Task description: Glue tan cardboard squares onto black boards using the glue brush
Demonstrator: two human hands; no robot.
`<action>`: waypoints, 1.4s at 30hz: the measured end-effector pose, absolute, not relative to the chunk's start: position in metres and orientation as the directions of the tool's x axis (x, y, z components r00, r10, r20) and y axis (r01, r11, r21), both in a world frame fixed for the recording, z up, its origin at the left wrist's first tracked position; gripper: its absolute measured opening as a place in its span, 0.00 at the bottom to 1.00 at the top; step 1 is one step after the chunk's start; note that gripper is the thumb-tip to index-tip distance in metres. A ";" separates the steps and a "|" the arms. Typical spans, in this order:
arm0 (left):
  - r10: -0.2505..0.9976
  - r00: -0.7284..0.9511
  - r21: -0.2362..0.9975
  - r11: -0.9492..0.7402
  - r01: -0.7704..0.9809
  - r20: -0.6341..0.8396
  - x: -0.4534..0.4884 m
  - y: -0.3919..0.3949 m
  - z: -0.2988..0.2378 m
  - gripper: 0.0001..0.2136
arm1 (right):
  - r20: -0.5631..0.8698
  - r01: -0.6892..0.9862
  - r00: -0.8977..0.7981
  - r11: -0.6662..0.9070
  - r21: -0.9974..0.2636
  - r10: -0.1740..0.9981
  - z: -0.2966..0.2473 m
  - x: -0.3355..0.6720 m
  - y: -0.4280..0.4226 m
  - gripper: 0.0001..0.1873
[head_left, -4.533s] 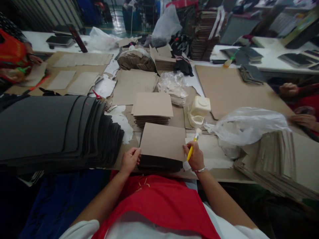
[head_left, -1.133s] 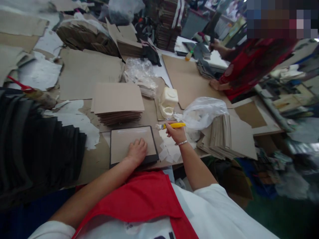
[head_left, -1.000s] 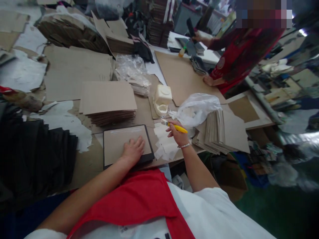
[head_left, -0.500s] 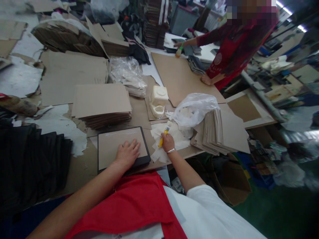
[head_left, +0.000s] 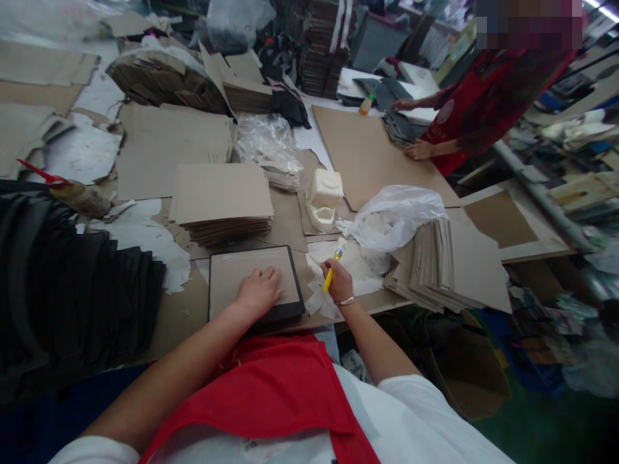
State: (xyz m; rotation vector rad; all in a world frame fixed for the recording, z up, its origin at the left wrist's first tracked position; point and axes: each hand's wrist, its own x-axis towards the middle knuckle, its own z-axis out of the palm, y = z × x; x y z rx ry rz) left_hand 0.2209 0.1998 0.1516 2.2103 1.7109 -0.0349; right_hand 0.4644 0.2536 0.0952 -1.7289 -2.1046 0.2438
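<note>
My left hand (head_left: 261, 291) lies with its fingers extended on a grey-brown cardboard sheet (head_left: 227, 274), which rests on a slightly larger black piece (head_left: 296, 283) at the table's front edge. A yellow-handled brush (head_left: 329, 277) is in my right hand (head_left: 340, 282), its fingers wrapped around the handle and its pale bristles pointing away from me. Under and around that hand are white paper scraps (head_left: 316, 298). Just beyond the brush stands a cut-open cream plastic container (head_left: 325, 190).
A cardboard stack (head_left: 222, 193) stands behind the black piece. Black folded pieces (head_left: 116, 303) are piled at left, near a red-tipped bottle (head_left: 80, 193). To the right are a white plastic bag (head_left: 401, 209) and leaning cardboard sheets (head_left: 464, 264). A co-worker (head_left: 459, 116) stands across the table.
The view has shifted left, so everything sits further right. My left hand stays on the cardboard and my right keeps the brush. The co-worker's far hand has moved from the bottle to the dark stack.
</note>
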 end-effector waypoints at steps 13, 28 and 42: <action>0.974 0.223 0.868 -0.070 0.492 -0.048 0.245 0.248 0.165 0.11 | 0.321 0.706 -0.325 0.454 -0.544 0.890 0.140 0.428 0.247 0.09; 0.859 -0.436 0.830 0.435 0.348 -0.268 0.111 0.205 0.135 0.14 | 0.228 0.720 -0.254 0.341 -0.604 0.940 0.119 0.360 0.285 0.14; 0.833 -0.513 0.629 0.515 0.582 -0.207 0.093 0.228 0.114 0.13 | 0.139 0.824 -0.193 0.238 -0.514 0.971 0.103 0.332 0.293 0.15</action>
